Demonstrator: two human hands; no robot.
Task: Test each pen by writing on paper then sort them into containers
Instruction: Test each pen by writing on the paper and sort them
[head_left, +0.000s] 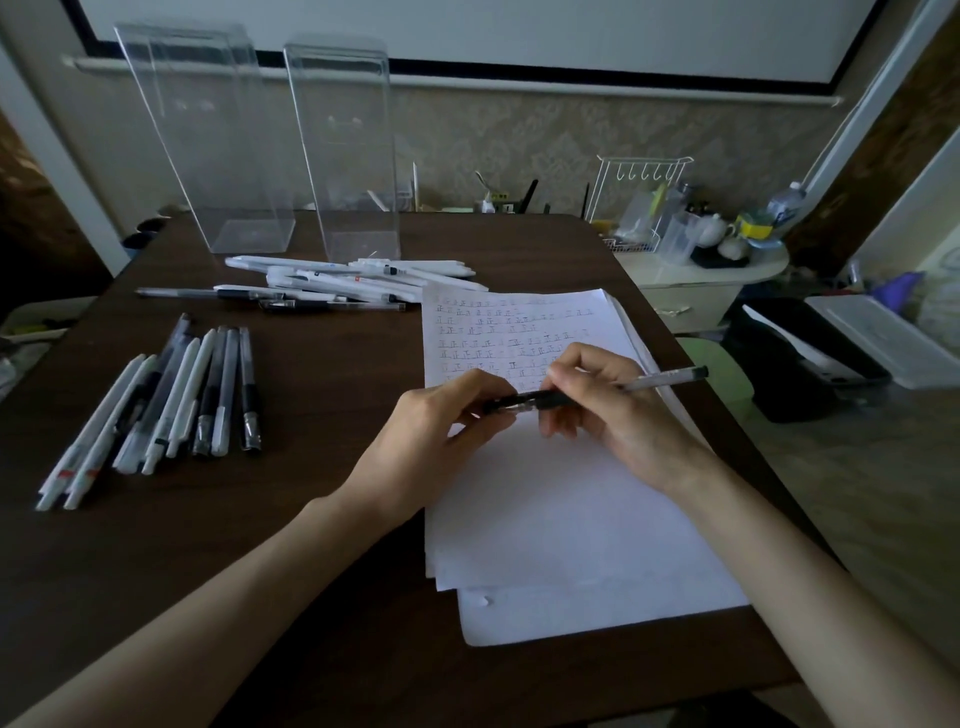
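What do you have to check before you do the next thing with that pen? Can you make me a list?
1. Pen gripped by left hand and right hand: ok.
2. Cap off, tip ready to write: cannot tell, the hands hide it.
3. Blank space on the paper below the marks: ok.
4. Left container and right container standing upright: ok.
5. Row of pens kept apart from the pile of pens: ok.
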